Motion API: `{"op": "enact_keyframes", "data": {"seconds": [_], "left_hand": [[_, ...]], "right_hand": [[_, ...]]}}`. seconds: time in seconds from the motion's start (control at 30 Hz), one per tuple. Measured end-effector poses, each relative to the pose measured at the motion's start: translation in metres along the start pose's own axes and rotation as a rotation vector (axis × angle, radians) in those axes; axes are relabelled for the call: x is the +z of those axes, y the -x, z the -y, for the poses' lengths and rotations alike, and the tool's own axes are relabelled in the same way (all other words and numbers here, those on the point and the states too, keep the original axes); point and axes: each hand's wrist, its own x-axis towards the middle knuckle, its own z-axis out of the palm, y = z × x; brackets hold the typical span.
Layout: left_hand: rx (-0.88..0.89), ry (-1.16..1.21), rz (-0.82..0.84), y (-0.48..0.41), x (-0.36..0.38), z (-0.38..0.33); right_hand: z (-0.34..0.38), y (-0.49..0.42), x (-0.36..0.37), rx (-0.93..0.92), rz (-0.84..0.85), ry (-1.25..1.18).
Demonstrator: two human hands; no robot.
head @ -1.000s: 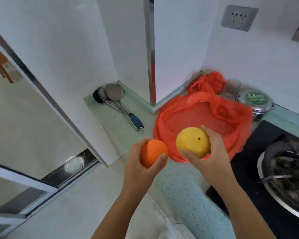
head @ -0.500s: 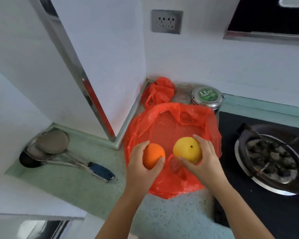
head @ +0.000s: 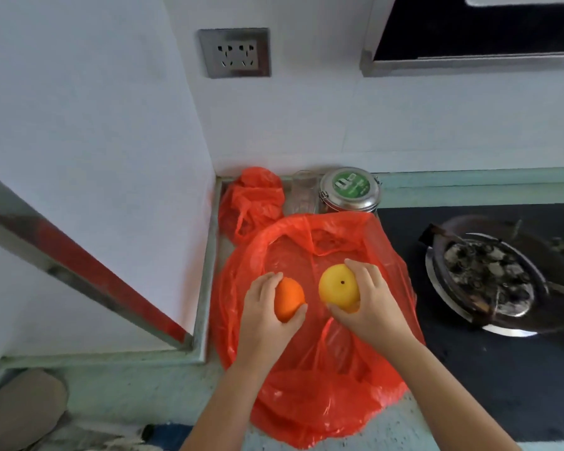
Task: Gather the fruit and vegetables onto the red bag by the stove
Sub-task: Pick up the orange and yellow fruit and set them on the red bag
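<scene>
A wide red plastic bag (head: 306, 395) lies spread open on the pale green counter, just left of the black stove. My left hand (head: 264, 320) grips a small orange fruit (head: 288, 299) above the bag's middle. Beside it, my right hand (head: 368, 304) holds a larger yellow fruit (head: 337, 284) with a dark dimple, fingers curled round its right side. Both fruits hover over the bag's hollow, a short gap between them.
A second, bunched red bag (head: 251, 196) sits in the back corner next to a clear jar (head: 303, 193) and a steel tin with a green lid (head: 350, 190). A pan of dark food (head: 489, 275) rests on the stove (head: 502, 369). Ladles (head: 20, 408) lie at the lower left.
Both hands with their fruits have moved forward from the bag's near edge to over its middle. The view has swung right and down, closer to the bag.
</scene>
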Motion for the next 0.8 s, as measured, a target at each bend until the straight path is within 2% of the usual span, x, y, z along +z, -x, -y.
{"op": "enact_keyframes", "data": {"seconds": [0.27,0.8], "left_hand": [[0.036,-0.092,0.103,-0.052,0.031,0.023],[0.134,-0.171,0.051,-0.103,0.076,0.058]], "right_hand": [[-0.008,-0.044,0.013,0.036,0.011,0.131],[-0.040,-0.107,0.047,0.042,-0.004,0.343]]}}
